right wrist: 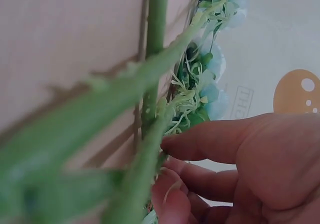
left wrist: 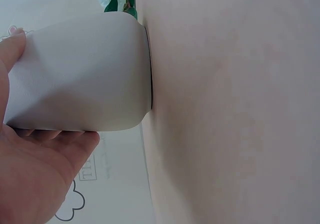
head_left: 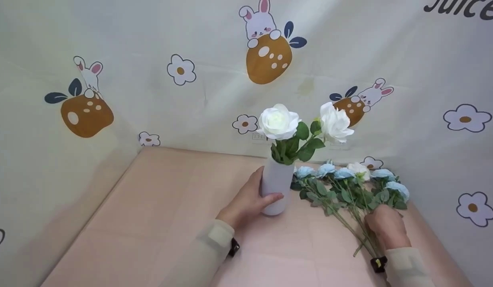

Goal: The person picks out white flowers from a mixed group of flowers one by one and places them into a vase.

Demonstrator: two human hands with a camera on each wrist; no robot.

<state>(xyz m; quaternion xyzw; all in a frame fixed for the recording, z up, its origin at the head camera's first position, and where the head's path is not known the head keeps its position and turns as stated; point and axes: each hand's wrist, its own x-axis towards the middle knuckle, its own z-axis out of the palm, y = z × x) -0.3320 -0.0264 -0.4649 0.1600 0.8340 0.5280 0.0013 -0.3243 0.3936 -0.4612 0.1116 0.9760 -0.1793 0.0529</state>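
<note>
A white vase [head_left: 276, 179] stands upright on the table, with two white roses [head_left: 278, 122] and green leaves rising from its mouth. My left hand [head_left: 246, 201] grips the vase's lower half, thumb across the front and fingers round the far side. To the right lies a bunch of artificial flowers [head_left: 344, 173], mostly pale blue with one white bloom. Over their stems, my right hand [head_left: 388, 227] has its thumb and fingers curled together. In the right wrist view those fingers pinch a green flower stem [right wrist: 142, 176], while other stems cross in front of the camera.
A pink covering [head_left: 150, 223] spreads over the table. Behind it hangs a pale cloth [head_left: 214, 95] printed with rabbits, orange fruit and flowers. The loose stems point toward the near edge, beside the right wrist's dark strap [head_left: 378, 264].
</note>
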